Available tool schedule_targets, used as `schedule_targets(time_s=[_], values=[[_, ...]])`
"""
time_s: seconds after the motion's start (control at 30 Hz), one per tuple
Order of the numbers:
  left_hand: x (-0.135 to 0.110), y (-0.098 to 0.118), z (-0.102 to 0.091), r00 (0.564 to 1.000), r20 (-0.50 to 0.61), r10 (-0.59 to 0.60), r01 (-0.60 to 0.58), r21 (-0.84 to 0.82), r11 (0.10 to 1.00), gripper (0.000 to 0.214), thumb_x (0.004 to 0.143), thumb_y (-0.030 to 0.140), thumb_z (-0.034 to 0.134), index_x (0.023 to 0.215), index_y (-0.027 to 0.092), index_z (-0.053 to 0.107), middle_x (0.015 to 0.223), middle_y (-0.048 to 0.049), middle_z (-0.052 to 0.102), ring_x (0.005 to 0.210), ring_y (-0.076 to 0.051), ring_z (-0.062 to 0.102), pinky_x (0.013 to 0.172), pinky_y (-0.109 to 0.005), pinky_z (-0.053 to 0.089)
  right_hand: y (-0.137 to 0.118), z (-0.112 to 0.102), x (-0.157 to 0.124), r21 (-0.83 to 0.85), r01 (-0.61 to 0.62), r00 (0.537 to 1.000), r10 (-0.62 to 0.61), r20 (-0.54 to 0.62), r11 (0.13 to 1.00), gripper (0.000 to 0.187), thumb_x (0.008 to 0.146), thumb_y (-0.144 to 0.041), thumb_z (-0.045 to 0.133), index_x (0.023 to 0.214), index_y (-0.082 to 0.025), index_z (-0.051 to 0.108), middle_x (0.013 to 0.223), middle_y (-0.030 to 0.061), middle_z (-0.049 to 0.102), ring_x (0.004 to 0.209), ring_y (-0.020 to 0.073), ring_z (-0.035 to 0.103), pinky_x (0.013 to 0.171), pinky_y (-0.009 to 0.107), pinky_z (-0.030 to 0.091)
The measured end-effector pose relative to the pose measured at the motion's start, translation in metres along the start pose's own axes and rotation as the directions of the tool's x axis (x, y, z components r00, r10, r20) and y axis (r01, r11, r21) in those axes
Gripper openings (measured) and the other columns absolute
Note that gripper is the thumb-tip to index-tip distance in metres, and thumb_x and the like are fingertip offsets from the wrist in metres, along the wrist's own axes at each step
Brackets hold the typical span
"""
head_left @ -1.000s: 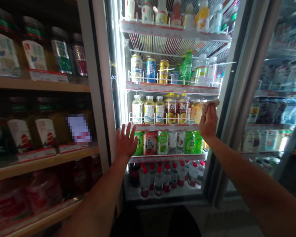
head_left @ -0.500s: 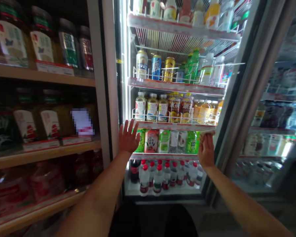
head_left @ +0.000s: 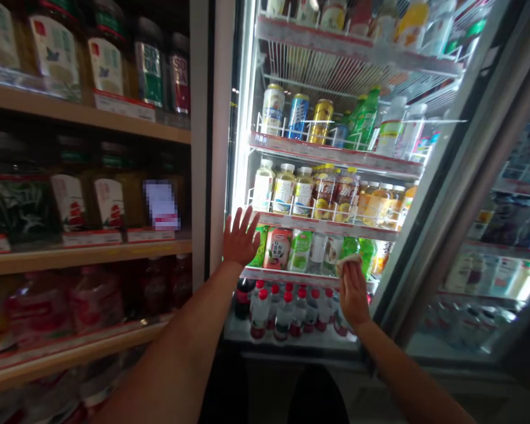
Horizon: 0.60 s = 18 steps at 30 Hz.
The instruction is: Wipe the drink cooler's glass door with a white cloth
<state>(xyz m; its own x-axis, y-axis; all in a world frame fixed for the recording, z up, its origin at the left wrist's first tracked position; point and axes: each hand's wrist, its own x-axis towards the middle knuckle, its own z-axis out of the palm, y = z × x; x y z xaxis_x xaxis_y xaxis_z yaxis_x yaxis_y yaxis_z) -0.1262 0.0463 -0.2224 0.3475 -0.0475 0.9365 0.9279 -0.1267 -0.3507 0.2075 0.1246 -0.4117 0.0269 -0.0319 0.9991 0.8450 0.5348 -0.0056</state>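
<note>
Head view shows the left hand (head_left: 241,240) spread open and the right hand (head_left: 353,294) gripping a pale, crumpled cloth (head_left: 350,260) before green plastic bottles (head_left: 368,253), seemingly wiping a clear glass door (head_left: 446,176), the next stroke needing flat pressure.

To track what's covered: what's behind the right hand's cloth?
Green bottles show above and right of the cloth; whatever lies directly behind it and the right hand is hidden.
</note>
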Motion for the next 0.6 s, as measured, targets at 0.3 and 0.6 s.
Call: schedule_targets(time_s=[0.3,0.6], values=[[-0.001,-0.001,0.000,0.999,0.038,-0.002,0.001,0.041,0.999,0.057,0.100,0.030,0.048,0.156,0.023,0.041,0.163,-0.0048,0.032,0.157,-0.025,0.009,0.130,-0.049,0.005,-0.056,0.015,0.013,-0.001,0.134,0.987,-0.134,0.085,0.991,0.075,0.099,-0.011,0.042,0.164,-0.028,0.011,0.156,0.0097,0.044,0.150,0.0288,0.035,0.120,0.053,0.038],[-0.001,0.000,-0.001,1.000,0.030,-0.006,0.005,0.033,0.999,0.055,0.100,0.029,0.050,0.155,0.024,0.043,0.163,-0.0042,0.034,0.157,-0.024,0.011,0.130,-0.048,0.005,-0.098,0.026,0.046,0.027,0.139,0.981,-0.141,0.133,0.990,0.068,0.099,-0.011,0.040,0.163,-0.024,0.020,0.157,0.0108,0.043,0.151,0.0273,0.032,0.121,0.050,0.035]])
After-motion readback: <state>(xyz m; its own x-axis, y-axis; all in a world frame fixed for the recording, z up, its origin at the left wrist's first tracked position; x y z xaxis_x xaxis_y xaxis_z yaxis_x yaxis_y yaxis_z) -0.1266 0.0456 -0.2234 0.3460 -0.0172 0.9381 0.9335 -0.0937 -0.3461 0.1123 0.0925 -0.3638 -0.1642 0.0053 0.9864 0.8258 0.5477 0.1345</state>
